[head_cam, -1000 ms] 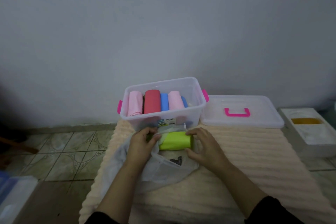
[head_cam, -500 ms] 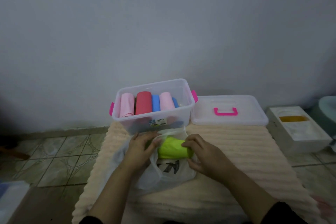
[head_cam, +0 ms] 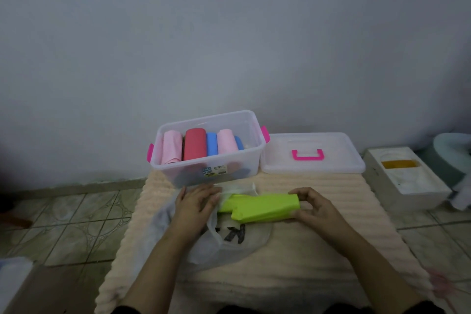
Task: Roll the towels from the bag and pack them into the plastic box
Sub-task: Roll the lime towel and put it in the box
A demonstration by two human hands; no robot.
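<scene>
My right hand (head_cam: 314,208) pinches the right end of a folded lime-green towel (head_cam: 260,206), thumb below and fingers curled over the top edge. The towel lies stretched sideways between my two hands, its left end still tucked in the mouth of the thin white plastic bag (head_cam: 229,239) (the bag has dark lettering on its side, too creased for me to read). My left hand (head_cam: 195,202) rests on the bag just beside the towel's left end, fingers fairly straight and close together, pressing the plastic down; whether any fingertip hooks the bag's edge I cannot tell.

All of this lies on a ribbed cream mat (head_cam: 318,245) spread over the floor. Just beyond my hands, at the mat's far edge, stands the clear plastic box (head_cam: 207,173) with pink latches at both ends. Inside it the rolled towels lie side by side: a pale pink roll (head_cam: 171,145) at the left, then a red roll (head_cam: 195,144), a blue roll (head_cam: 211,144), another pink roll (head_cam: 226,141) and a second blue one (head_cam: 239,142) partly hidden behind it. The right part of the box shows no roll.

Touching the box's right side lies its clear lid (head_cam: 312,153), flat, with a pink handle on top. Farther right, off the mat, sits a white foam tray (head_cam: 405,181) on the tiled floor (head_cam: 68,219).
</scene>
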